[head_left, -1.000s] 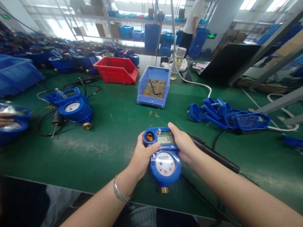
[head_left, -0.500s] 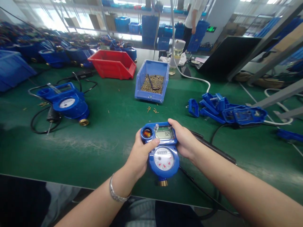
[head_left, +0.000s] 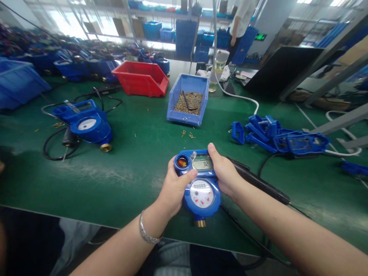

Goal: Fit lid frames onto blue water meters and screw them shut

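Observation:
A blue water meter with a white dial, a small lit display and a brass fitting at its lower end is held between both hands near the front of the green table. My left hand wraps its left side, thumb lying across the casing between display and dial. On the right side, my right hand grips the casing, thumb at the display's top right corner. Beside my right arm lies a black powered-screwdriver-like tool, partly hidden. Small brass screws lie loose beyond the meter.
A blue bin of screws with a black hex key stands ahead, beside a red bin. Another meter and a corded tool sit left. Blue plastic frames are piled right. A person stands in the background.
The whole scene has shifted slightly to the right in view. Both hands keep the same hold on the water meter.

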A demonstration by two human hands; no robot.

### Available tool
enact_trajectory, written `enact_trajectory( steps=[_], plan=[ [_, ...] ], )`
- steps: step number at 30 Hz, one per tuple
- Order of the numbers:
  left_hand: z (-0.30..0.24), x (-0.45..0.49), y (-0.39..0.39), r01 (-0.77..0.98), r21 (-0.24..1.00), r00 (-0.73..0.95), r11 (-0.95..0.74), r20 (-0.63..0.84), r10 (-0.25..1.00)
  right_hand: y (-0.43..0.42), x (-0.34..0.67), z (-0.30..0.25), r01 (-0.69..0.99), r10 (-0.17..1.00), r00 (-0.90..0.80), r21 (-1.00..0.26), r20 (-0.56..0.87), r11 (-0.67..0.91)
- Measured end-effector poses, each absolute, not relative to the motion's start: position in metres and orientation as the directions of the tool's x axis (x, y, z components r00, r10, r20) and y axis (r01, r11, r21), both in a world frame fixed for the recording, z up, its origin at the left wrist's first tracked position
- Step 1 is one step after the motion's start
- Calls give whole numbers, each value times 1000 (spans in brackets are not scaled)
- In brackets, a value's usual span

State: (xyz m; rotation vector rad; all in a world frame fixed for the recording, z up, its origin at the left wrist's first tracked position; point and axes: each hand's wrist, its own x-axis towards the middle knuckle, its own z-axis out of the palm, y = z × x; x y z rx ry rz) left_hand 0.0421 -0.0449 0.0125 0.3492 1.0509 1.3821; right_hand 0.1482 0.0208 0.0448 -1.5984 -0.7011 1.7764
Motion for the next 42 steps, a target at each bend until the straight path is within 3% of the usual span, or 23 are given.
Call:
enact_trajectory(
  steps=[9, 16, 27, 32, 38, 42],
  plan=[
    [21, 30, -40, -593, 751, -71, 289, -407, 911, 21, 167, 50, 52, 738, -78, -742, -670, -668],
    [19, 29, -31, -636, 713, -44, 295, -415, 909, 17, 157, 42, -50, 800, -87, -800, -594, -599],
    [17, 34, -31, -607, 768, -113, 204, -337, 935, 9, 154, 38, -100, 858, -97, -853, -504, -513],
    [19, 35, -30, -601, 771, -125, 212, -352, 928, 12, 157, 40, -60, 833, -57, -831, -550, -553],
    [14, 37, -33, -535, 823, -155, 188, -314, 937, 27, 157, 54, 12, 711, -83, -714, -699, -700],
    [9, 40, -34, -501, 852, -205, 154, -290, 935, 29, 151, 48, -9, 769, -6, -769, -640, -640]
  ],
)
